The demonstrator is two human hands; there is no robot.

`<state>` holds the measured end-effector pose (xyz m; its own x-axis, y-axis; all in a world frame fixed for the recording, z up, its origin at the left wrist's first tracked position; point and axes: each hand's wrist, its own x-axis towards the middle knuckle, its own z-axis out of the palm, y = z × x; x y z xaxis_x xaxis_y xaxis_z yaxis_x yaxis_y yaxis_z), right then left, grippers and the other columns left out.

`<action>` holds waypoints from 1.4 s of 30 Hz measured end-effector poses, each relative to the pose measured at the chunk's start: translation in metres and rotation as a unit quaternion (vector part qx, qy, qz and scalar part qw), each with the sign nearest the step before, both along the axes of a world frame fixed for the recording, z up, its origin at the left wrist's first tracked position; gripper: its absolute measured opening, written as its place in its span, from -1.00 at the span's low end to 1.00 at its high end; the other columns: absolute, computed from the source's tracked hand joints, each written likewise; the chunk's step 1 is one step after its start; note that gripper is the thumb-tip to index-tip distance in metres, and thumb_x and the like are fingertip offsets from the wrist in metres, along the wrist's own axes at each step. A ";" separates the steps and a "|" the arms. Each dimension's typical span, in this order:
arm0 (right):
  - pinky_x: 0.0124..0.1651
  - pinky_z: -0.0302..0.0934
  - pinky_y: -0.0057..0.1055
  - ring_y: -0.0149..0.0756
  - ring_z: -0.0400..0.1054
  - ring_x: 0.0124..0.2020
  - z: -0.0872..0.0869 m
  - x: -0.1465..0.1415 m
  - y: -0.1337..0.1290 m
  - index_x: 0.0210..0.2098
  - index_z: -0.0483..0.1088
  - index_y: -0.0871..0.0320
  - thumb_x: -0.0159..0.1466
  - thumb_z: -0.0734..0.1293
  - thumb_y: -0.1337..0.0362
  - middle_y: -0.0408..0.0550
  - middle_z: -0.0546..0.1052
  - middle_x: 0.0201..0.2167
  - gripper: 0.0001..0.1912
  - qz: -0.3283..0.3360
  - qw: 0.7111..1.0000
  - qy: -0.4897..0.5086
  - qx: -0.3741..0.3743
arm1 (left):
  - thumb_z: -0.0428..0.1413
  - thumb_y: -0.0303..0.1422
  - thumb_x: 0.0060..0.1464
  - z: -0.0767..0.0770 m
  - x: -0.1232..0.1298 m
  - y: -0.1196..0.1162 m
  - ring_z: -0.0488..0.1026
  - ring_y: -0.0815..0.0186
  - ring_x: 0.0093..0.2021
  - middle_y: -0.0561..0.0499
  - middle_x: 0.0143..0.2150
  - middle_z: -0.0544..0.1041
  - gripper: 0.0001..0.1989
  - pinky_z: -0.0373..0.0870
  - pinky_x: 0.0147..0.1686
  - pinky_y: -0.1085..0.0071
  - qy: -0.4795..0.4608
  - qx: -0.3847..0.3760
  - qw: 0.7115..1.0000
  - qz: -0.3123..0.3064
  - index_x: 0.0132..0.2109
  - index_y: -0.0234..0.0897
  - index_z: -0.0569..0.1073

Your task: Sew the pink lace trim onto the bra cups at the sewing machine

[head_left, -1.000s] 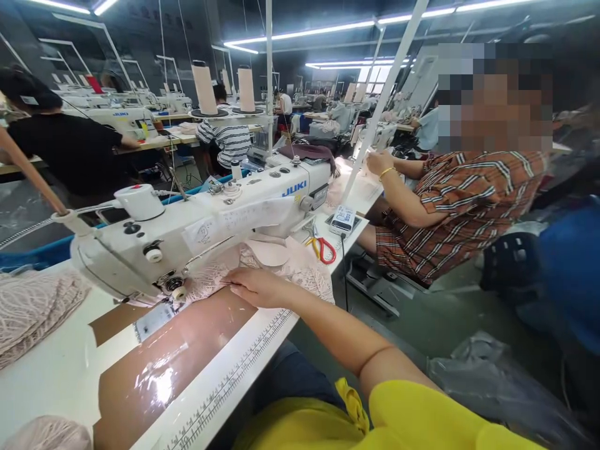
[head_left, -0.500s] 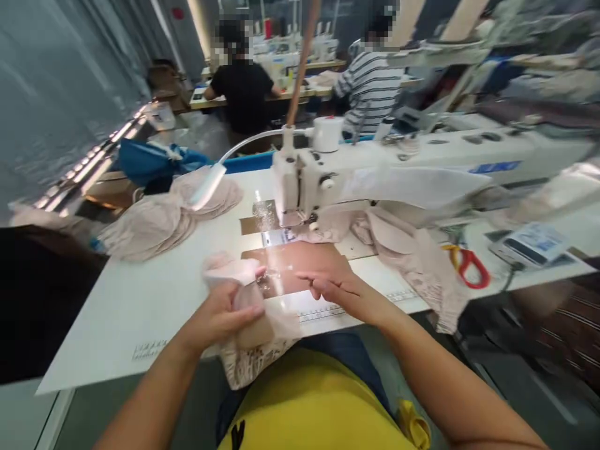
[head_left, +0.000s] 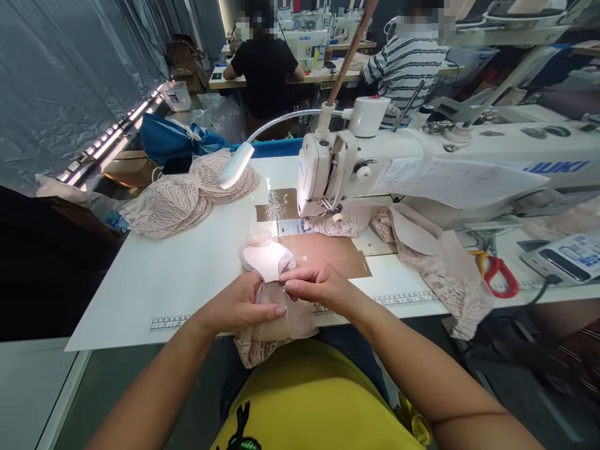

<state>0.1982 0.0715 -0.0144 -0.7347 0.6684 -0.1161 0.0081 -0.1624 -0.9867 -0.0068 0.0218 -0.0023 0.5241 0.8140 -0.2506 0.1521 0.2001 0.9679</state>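
My left hand point(head_left: 248, 306) is closed round a beige lace bra piece point(head_left: 269, 259), its thumb lying across the sheer band. A pale, smooth cup faces up, while the lace end point(head_left: 257, 351) hangs over the table's front edge. At the cup's lower edge, the fingers of my right hand point(head_left: 319, 287) pinch the same piece. Just beyond my hands stands a white sewing machine point(head_left: 323, 172). Under its needle area lies more beige lace point(head_left: 335, 224), which continues right into a second bra piece point(head_left: 422, 240) draping off the front edge.
Stacked lace cups point(head_left: 169, 206) lie at the left under a bendable lamp point(head_left: 237, 165). Red-handled scissors point(head_left: 500, 277) and a control box point(head_left: 569, 256) sit at the right. A printed ruler point(head_left: 407, 300) runs along the front edge. Two people point(head_left: 265, 69) sit farther back.
My right hand, apart from the bra piece before, has moved left onto it and now pinches its edge. My left hand keeps its hold. The whole view has shifted.
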 end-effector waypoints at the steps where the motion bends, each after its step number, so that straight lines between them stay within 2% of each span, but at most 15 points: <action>1: -0.53 -0.03 -0.54 -0.51 0.10 -0.55 -0.002 -0.001 0.000 -0.24 0.56 0.28 0.12 0.41 -0.01 -0.17 0.34 -0.57 -0.55 -0.003 1.000 0.009 -0.020 | 0.21 -0.15 0.04 0.000 0.000 0.001 0.46 0.05 0.00 -0.15 0.04 0.51 -0.33 0.44 -0.06 0.25 0.009 0.015 1.000 0.005 0.24 -0.32 0.28; 5: -0.61 -0.12 -0.55 -0.54 0.05 -0.65 -0.004 0.008 0.002 -0.18 0.54 0.26 0.13 0.37 -0.08 -0.20 0.33 -0.62 -0.49 -0.038 0.999 0.010 -0.036 | 0.24 -0.22 0.03 -0.001 -0.003 0.002 0.19 0.04 0.29 -0.10 0.32 0.24 -0.28 0.20 0.22 0.25 0.054 0.083 0.995 0.016 0.30 -0.20 0.21; 8: -0.37 0.23 -0.44 -0.33 0.38 -0.40 0.003 0.035 0.005 -0.07 0.53 0.18 0.20 0.34 -0.01 -0.05 0.54 -0.43 -0.55 -0.033 0.989 -0.100 0.103 | 0.19 -0.23 0.09 0.004 -0.013 -0.007 0.33 0.07 0.17 -0.11 0.24 0.34 -0.42 0.31 0.12 0.27 0.038 0.029 0.999 0.000 0.24 -0.23 0.31; 10: -0.05 0.26 -0.31 -0.18 0.42 -0.09 0.008 0.055 0.009 -0.02 0.50 0.14 0.24 0.31 0.05 0.02 0.58 -0.14 -0.58 -0.042 0.958 -0.193 0.206 | 0.18 -0.24 0.09 0.009 -0.022 -0.014 0.44 0.12 0.01 -0.12 0.12 0.45 -0.51 0.41 -0.04 0.32 0.030 -0.023 0.999 0.002 0.16 -0.25 0.40; 12: 0.05 0.23 -0.26 -0.11 0.39 0.03 0.010 0.072 0.020 0.07 0.44 0.11 0.27 0.27 0.08 0.03 0.52 0.03 -0.56 -0.078 0.917 -0.284 0.269 | 0.19 -0.25 0.08 0.013 -0.030 -0.020 0.47 0.18 -0.09 -0.09 0.02 0.51 -0.57 0.43 -0.15 0.39 0.032 -0.042 0.999 -0.001 0.10 -0.25 0.45; 17: -0.17 0.27 -0.31 -0.05 0.45 -0.11 0.006 0.084 0.081 0.19 0.31 0.15 0.28 0.24 0.08 0.08 0.54 -0.03 -0.47 -0.121 0.784 -0.517 0.321 | 0.20 -0.21 0.06 0.012 -0.025 -0.016 0.41 0.34 -0.35 -0.01 -0.24 0.52 -0.56 0.36 -0.38 0.51 0.061 -0.020 0.998 -0.020 0.07 -0.28 0.46; 20: -0.20 0.23 -0.31 0.00 0.43 -0.09 0.006 0.089 0.105 0.11 0.35 0.26 0.32 0.18 0.12 0.17 0.54 -0.06 -0.52 -0.152 0.763 -0.535 0.329 | 0.22 -0.20 0.04 0.007 -0.014 -0.011 0.40 0.34 -0.34 0.01 -0.27 0.50 -0.52 0.36 -0.35 0.50 0.037 -0.037 0.998 0.028 0.09 -0.28 0.43; 28: -0.07 0.21 -0.08 0.10 0.34 -0.04 -0.016 0.135 0.054 -0.01 0.46 0.20 0.33 0.08 0.14 0.22 0.49 -0.09 -0.55 -0.150 0.671 -0.545 0.481 | 0.24 -0.20 0.02 0.006 -0.023 -0.017 0.39 0.37 -0.37 0.04 -0.28 0.52 -0.46 0.37 -0.36 0.51 0.069 -0.007 0.993 0.100 0.13 -0.27 0.40; 30: 0.05 0.16 0.00 0.15 0.25 0.08 -0.014 0.130 0.035 -0.07 0.49 0.22 0.31 0.12 0.14 0.28 0.43 -0.01 -0.58 -0.193 0.691 -0.487 0.498 | 0.23 -0.20 0.03 0.006 -0.018 -0.014 0.44 0.33 -0.28 -0.01 -0.11 0.52 -0.47 0.40 -0.28 0.48 0.079 0.021 0.992 0.091 0.14 -0.24 0.41; 31: 0.06 0.17 -0.02 0.12 0.24 0.10 -0.011 0.122 0.025 -0.07 0.48 0.20 0.31 0.15 0.12 0.26 0.41 0.03 -0.60 -0.208 0.727 -0.437 0.487 | 0.23 -0.20 0.03 0.005 -0.013 -0.011 0.45 0.29 -0.19 -0.04 -0.01 0.50 -0.48 0.40 -0.21 0.46 0.081 0.041 0.992 0.085 0.13 -0.22 0.42; 32: 0.05 0.20 -0.09 0.04 0.25 0.10 -0.007 0.110 0.016 -0.04 0.45 0.13 0.31 0.19 0.09 0.18 0.40 0.07 -0.63 -0.209 0.782 -0.381 0.447 | 0.23 -0.21 0.03 0.005 -0.006 -0.008 0.45 0.24 -0.09 -0.05 0.08 0.46 -0.49 0.40 -0.13 0.44 0.078 0.063 0.992 0.079 0.13 -0.22 0.42; 34: -0.01 0.26 -0.23 -0.08 0.31 0.05 0.000 0.082 -0.002 0.04 0.38 0.08 0.26 0.29 0.07 0.08 0.39 0.09 -0.60 -0.091 0.899 -0.256 0.343 | 0.23 -0.23 0.05 0.004 0.011 -0.003 0.42 0.20 0.01 -0.08 0.14 0.42 -0.51 0.37 -0.04 0.41 0.065 0.109 0.990 0.062 0.13 -0.22 0.42; 35: -0.03 0.27 -0.27 -0.12 0.34 0.00 0.002 0.067 -0.009 0.06 0.35 0.09 0.21 0.35 0.06 0.06 0.40 0.05 -0.54 -0.037 0.931 -0.211 0.297 | 0.21 -0.24 0.07 0.004 0.019 -0.001 0.43 0.21 -0.02 -0.09 0.11 0.45 -0.53 0.38 -0.05 0.41 0.059 0.133 0.988 0.054 0.13 -0.23 0.42; 39: -0.41 0.19 -0.49 -0.38 0.32 -0.43 0.002 0.031 -0.021 -0.26 0.41 0.19 0.23 0.33 0.05 -0.15 0.45 -0.43 -0.69 0.103 0.972 -0.129 0.166 | 0.15 -0.25 0.12 0.012 0.018 -0.009 0.47 0.30 -0.29 -0.09 -0.11 0.55 -0.61 0.43 -0.28 0.44 0.077 0.174 0.980 0.056 0.08 -0.29 0.45; 42: -0.38 0.20 -0.48 -0.36 0.34 -0.39 0.003 0.027 -0.017 -0.26 0.42 0.19 0.31 0.26 0.11 -0.09 0.49 -0.37 -0.74 0.075 0.967 -0.108 0.218 | 0.19 -0.19 0.07 0.025 -0.026 -0.020 0.47 0.30 -0.39 -0.06 -0.23 0.57 -0.65 0.40 -0.46 0.49 0.103 0.102 0.983 0.109 -0.04 -0.29 0.52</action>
<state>0.2247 0.0547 -0.0113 -0.8179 0.5752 -0.0080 0.2121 0.2885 -0.9337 -0.0332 0.0020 0.0232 0.2857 0.9461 -0.1528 0.3250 0.0544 0.9442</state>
